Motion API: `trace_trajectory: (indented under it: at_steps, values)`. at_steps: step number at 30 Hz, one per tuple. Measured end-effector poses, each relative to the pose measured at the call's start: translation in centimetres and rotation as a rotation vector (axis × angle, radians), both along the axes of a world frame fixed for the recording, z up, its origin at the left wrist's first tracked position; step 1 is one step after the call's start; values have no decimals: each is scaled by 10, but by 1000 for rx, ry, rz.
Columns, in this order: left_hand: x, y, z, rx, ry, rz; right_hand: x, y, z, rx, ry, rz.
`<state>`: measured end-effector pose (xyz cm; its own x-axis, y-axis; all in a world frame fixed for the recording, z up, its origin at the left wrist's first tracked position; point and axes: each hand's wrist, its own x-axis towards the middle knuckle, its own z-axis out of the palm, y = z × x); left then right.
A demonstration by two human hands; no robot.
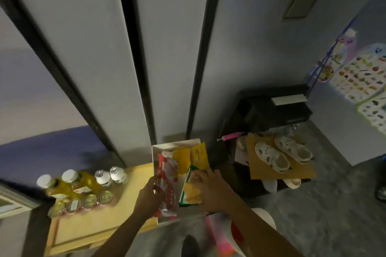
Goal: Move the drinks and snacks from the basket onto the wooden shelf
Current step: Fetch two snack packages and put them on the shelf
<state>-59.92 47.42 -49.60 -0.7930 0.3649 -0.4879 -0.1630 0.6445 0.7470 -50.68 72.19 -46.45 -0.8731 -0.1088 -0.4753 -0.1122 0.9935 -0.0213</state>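
Note:
A white basket (155,152) stands on the floor just right of the wooden shelf (92,229). Inside it lie a red and white snack packet (168,181), a green and yellow snack bag (191,190) and yellow packets (196,155) at the far end. My left hand (149,196) grips the red packet at its left edge. My right hand (211,186) rests on the green and yellow bag, fingers curled over it. On the shelf stand two yellow drink bottles (62,185), two small white bottles (110,175) and a row of clear cups (83,203).
Sliding wardrobe doors (104,58) rise behind the shelf and basket. To the right, pale sandals (282,154) lie on cardboard over a dark rack, with a black box (275,110) behind. A pink and white object (227,231) sits by my right forearm.

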Motion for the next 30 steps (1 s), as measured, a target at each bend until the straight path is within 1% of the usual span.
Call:
trace_trajectory:
  at_steps: [4,8,13,17,18,19,21,22,25,27,30]
  values:
    - [16,31,-12,-111,18,0,-15,7,-33,21,-40,181]
    - [26,46,-29,-169,65,11,-29,3,-58,72,-57,274]
    - [37,52,-46,-213,80,-52,-26,0,-80,74,-72,288]
    - [42,47,-47,-227,175,-173,-24,-2,-82,27,-53,228]
    - [42,44,-47,-234,236,-207,-25,-1,-79,4,-43,230]
    - [39,42,-41,-236,229,-192,-25,1,-76,-26,-33,219]
    - [32,38,-26,-243,216,-177,-26,6,-64,-67,22,146]
    - [27,35,-20,-244,247,-191,-27,8,-55,-86,45,73]
    - [10,24,11,-220,320,-188,-31,7,-16,-183,78,-249]
    - [-6,14,37,-187,384,-195,-31,3,14,-239,146,-402]
    - [-32,-8,77,-169,526,-224,-27,-8,60,-288,235,-521]
